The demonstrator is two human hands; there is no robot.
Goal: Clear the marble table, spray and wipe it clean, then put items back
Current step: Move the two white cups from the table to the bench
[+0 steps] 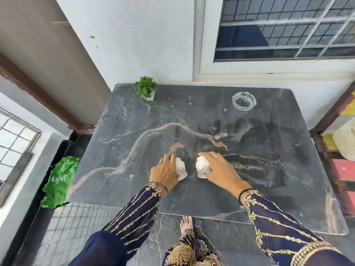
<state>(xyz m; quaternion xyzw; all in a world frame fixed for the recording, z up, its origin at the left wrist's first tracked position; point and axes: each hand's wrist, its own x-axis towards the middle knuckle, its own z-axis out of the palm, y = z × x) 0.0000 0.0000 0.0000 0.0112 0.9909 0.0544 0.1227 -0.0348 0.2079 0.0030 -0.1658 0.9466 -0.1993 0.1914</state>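
Observation:
The dark grey marble table has pale veins and several water drops near its far edge. Two small white cups with gold bands stand upside down near the table's middle front. My left hand is closed around the left cup. My right hand grips the right cup. Both cups touch the tabletop. A small green plant in a white pot sits at the far left. A clear glass ashtray rests at the far right.
A green plastic bag lies on the floor left of the table. A wall and a barred window stand behind the table. Coloured shelving with a pale woven thing is at the right. My bare feet are below the front edge.

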